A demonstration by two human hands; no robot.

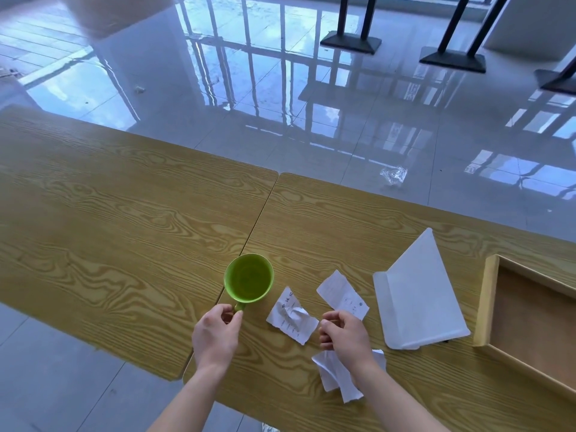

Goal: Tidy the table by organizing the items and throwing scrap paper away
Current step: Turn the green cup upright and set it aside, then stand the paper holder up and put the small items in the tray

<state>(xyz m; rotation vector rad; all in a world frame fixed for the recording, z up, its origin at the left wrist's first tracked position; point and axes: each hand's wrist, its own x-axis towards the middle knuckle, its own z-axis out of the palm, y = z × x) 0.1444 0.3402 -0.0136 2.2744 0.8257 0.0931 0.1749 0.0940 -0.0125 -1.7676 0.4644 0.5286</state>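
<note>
Green mug [248, 278] stands upright, its handle [239, 306] pointing near at me, pinched by my left hand [215, 335]; my right hand [346, 336] curls loosely, empty.

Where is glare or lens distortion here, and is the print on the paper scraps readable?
Head view: the glossy floor shows bright, glaring window reflections; the wide lens curves the table edge; the green cup is sharp; small print on the paper scraps is too fine to read.
</note>
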